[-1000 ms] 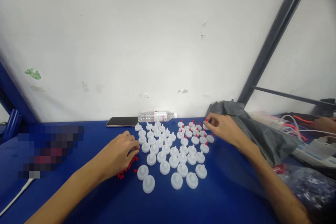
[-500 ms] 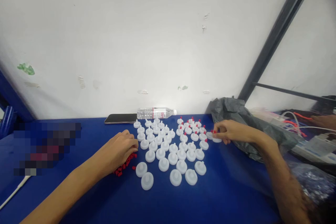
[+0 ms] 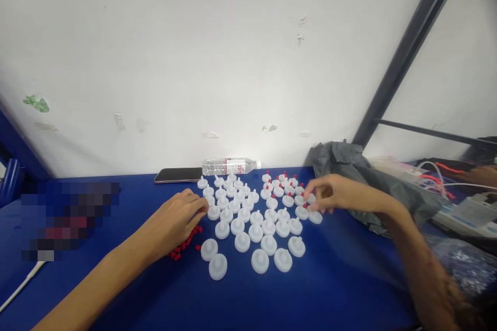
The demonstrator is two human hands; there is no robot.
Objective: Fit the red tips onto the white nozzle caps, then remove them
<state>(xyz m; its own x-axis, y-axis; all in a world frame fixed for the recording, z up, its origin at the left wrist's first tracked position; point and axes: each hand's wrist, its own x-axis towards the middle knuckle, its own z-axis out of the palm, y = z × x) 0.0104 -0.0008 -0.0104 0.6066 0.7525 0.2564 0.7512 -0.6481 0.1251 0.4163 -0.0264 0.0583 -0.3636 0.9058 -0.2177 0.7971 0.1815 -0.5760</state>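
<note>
Many white round plastic nozzle caps [image 3: 242, 242] stand in rough rows on the blue table. Those at the back right carry small red tips [image 3: 273, 196]; the rest have bare white spouts. My left hand [image 3: 182, 220] is over a heap of loose red tips [image 3: 177, 254], its fingers pinched together beside the left column of caps. Whatever they hold is hidden. At the right edge of the group, my right hand [image 3: 330, 194] has thumb and forefinger apart, just above a white cap [image 3: 315, 217]. The hand covers part of the caps there.
A water bottle [image 3: 233, 166] lies by the wall, beside a dark phone [image 3: 178, 175]. At the right are a crumpled grey plastic bag [image 3: 337, 163], a power strip with cables [image 3: 469, 212] and clear plastic wrapping [image 3: 462, 264]. A white cable [image 3: 27, 278] runs along the left.
My right hand has moved left and its fingers have parted from a cap, which now sits nearer the group. My left hand has shifted slightly right and up, towards the white caps.
</note>
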